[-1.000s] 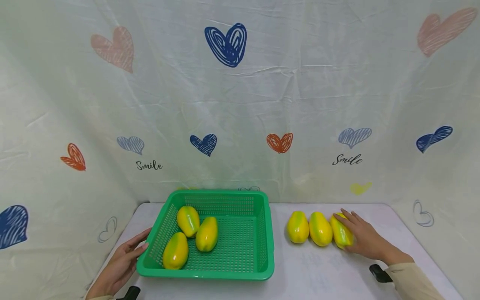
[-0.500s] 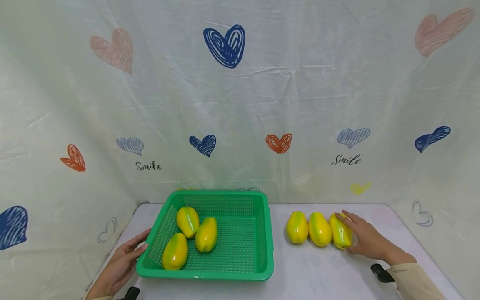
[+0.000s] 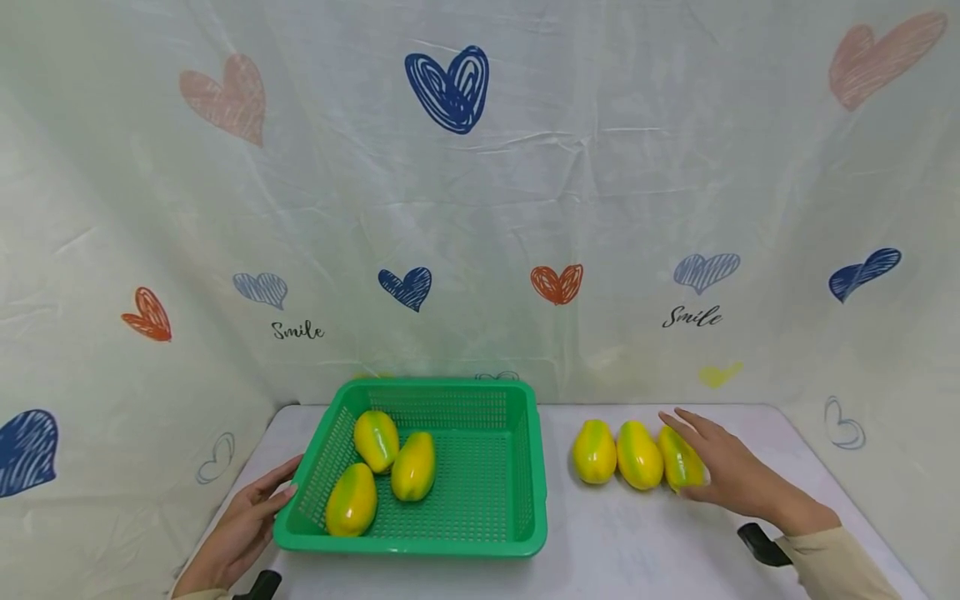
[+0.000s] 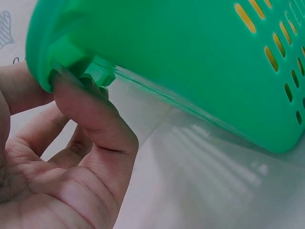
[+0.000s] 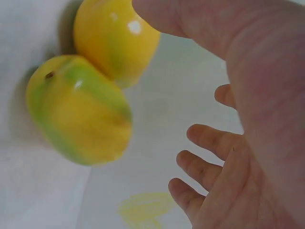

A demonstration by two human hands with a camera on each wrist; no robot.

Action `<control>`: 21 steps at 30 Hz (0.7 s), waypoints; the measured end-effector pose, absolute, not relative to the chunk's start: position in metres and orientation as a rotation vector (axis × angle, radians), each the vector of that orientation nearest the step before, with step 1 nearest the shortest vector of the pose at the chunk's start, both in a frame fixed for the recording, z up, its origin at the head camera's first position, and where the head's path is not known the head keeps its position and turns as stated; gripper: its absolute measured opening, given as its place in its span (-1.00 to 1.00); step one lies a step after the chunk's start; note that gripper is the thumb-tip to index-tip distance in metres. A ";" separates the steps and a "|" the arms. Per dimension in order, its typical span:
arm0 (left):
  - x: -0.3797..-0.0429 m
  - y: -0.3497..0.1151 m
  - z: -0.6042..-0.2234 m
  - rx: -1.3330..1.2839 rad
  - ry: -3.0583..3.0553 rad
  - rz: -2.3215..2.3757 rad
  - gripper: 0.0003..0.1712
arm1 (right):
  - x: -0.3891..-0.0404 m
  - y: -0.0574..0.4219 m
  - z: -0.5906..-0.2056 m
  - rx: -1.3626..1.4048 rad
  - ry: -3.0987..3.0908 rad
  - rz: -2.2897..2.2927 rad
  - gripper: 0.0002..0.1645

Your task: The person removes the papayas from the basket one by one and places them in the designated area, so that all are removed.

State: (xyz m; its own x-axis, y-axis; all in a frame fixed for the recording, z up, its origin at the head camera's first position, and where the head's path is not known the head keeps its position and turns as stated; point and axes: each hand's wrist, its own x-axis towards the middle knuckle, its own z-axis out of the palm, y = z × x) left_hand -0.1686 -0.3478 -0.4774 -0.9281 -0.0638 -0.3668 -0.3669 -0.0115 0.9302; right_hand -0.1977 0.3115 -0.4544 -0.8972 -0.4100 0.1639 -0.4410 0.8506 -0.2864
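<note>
My left hand (image 3: 238, 529) holds the left rim of a green plastic basket (image 3: 465, 546), its thumb under the lip in the left wrist view. Three yellow, mango-like fruits with green streaks lie in the basket's left half, one of them at the front (image 3: 351, 502). Right of the basket, three more stand in a row on the table: a left one (image 3: 595, 452), a middle one (image 3: 640, 456) and a right one (image 3: 681, 461). My right hand (image 3: 731, 471) is beside the right fruit, fingers spread and partly covering it. In the right wrist view its palm is bare near two fruits (image 5: 81, 114).
The white table (image 3: 622, 542) meets a pale curtain (image 3: 480, 208) printed with hearts at its back edge. Dark camera mounts (image 3: 761, 543) sit at both wrists. The basket's right side is bare mesh floor.
My right hand's fingers have lifted and spread wider away from the right fruit, which stays in the row. The left hand and the basket stay put.
</note>
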 end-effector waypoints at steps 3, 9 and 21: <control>-0.169 -0.348 -0.477 -0.451 2.045 2.038 -0.20 | -0.193 0.303 -0.445 0.694 -2.926 0.473 0.25; -0.170 -0.347 -0.476 -0.459 2.049 2.035 -0.19 | -0.184 0.290 -0.430 0.753 -2.892 0.480 0.20; -0.168 -0.348 -0.475 -0.448 2.025 2.044 -0.18 | -0.166 0.272 -0.418 0.844 -2.801 0.477 0.15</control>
State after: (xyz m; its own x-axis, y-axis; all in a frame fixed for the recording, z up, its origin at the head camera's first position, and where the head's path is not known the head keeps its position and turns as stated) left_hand -0.1683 -0.3484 -0.4746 -0.9270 -0.0514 -0.3716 -0.3712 -0.0189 0.9284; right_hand -0.1661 0.2715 -0.4179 -0.8232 -0.5058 0.2581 -0.5627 0.7875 -0.2516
